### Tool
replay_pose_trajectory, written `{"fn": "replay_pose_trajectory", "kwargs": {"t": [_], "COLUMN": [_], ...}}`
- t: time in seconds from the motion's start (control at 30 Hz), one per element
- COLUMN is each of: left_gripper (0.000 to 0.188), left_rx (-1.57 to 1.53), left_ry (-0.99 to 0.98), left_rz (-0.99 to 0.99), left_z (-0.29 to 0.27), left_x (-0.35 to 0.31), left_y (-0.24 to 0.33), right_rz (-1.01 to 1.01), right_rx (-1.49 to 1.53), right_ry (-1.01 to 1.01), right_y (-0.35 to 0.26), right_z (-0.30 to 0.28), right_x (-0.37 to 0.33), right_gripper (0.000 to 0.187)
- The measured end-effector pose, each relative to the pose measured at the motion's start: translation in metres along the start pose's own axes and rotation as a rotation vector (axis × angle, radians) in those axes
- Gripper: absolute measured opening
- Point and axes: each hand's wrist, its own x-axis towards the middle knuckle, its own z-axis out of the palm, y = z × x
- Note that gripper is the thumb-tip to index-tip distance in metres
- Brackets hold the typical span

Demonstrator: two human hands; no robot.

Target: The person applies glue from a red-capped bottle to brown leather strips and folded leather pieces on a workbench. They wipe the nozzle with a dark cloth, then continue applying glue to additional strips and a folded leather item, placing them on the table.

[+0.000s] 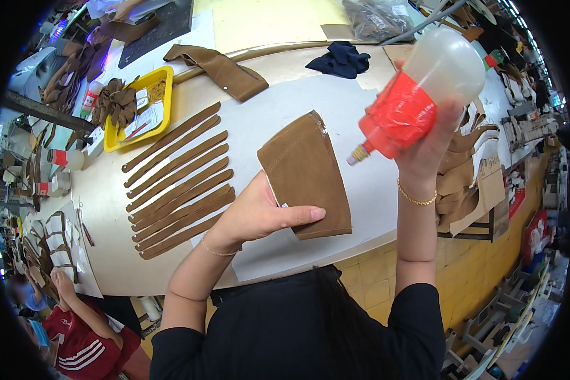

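here we are, left fingers [303,216] pinching the brown panel [307,168] by its near left side, thumb laid on top, the others hidden by it; the panel is held tilted over the white sheet [368,209]; over to my right fingers [448,119], wrapped round the squeeze bottle [406,107], its base high, its nozzle slanting down toward the panel, clear of it;

now the danger: with the bottle tipped like that, a squeeze too hard could spit a blob onto the panel's face; a drip could mark the sheet; and if my left grip slackened, the panel might swing into the nozzle;

down to the surface, a pale bench [101,190], with brown strips [216,201] in a slanting row to the left, a yellow tray [167,104] beyond them, a folded brown piece [228,73] and a dark blue cloth [341,62] at the far side; and the room, busy all round: yellow tiled floor [373,278] to the right, a co-worker in a red shirt [85,339] at lower left
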Motion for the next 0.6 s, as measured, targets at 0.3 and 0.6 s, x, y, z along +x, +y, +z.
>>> {"fn": "replay_pose_trajectory", "kwargs": {"t": [0.3, 0.6], "left_gripper": [0.074, 0.058], "left_rx": [0.034, 0.02], "left_ry": [-0.028, -0.058], "left_rz": [-0.008, 0.029], "left_z": [0.005, 0.003], "left_x": [-0.004, -0.006], "left_y": [0.015, 0.014], "right_rz": [-0.165, -0.082], "right_rx": [-0.26, -0.206], "right_ry": [-0.173, -0.183], "right_y": [-0.002, -0.008], "right_z": [0.012, 0.012], "right_x": [0.016, -0.006], "right_gripper": [0.083, 0.088]}}
